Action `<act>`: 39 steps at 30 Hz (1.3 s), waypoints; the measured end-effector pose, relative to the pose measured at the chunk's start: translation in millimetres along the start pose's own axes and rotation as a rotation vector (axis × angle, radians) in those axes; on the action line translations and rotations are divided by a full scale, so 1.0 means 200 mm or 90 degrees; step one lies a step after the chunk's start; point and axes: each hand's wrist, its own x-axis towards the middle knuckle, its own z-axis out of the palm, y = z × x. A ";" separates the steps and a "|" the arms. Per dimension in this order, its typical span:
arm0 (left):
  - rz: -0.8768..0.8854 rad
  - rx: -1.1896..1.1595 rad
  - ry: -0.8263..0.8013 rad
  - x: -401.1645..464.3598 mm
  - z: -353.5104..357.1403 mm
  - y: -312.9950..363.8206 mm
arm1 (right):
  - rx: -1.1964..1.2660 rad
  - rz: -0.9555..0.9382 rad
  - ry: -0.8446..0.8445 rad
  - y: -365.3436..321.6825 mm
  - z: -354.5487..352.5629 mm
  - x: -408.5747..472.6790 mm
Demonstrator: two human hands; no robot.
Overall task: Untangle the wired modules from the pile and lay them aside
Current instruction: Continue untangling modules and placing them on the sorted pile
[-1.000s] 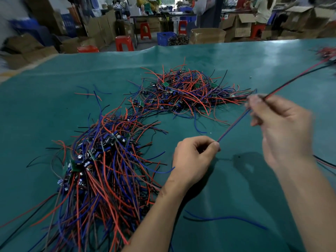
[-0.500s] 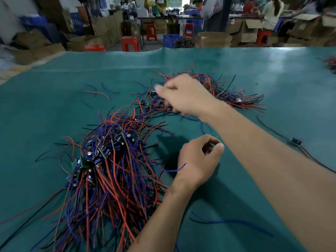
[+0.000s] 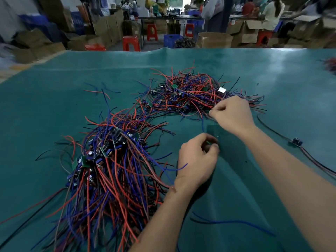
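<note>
Toward the table's [image 3: 54, 99] near-left corner the large pile [image 3: 112, 170] lies unchanged. Beside it the left hand [image 3: 197, 160] stays curled, pinching a blue wire. The right hand [image 3: 231, 113] has drawn back to the far pile's [image 3: 190, 93] right edge, pinching wires there. The freed module [image 3: 296, 142] rests near the right edge.

A single wide-angle view, worn on the person's head, looks forward and down over the green-covered desk [image 3: 54, 84], near enough that both forearms enter from the lower right of the frame and the hands sit just below its centre. The desk fills the lower four fifths of the frame, its far edge bowed by the lens. A workshop floor with cardboard boxes [image 3: 214, 40] and red stools [image 3: 131, 43] shows, blurred, in a strip along the top.
</note>
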 end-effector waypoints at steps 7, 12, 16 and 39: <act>-0.023 -0.058 0.034 0.01 0.01 -0.02 | 0.252 0.024 0.019 0.04 -0.16 -0.28; -0.039 -0.094 0.021 0.01 0.00 -0.01 | 0.247 -0.041 -0.075 0.00 -0.22 -0.53; -0.040 -0.116 -0.048 0.00 0.00 0.00 | 0.157 -0.128 -0.120 -0.02 -0.17 -0.66; -0.038 -0.181 -0.104 -0.02 0.00 0.02 | 0.310 0.235 0.023 0.20 -0.06 -0.32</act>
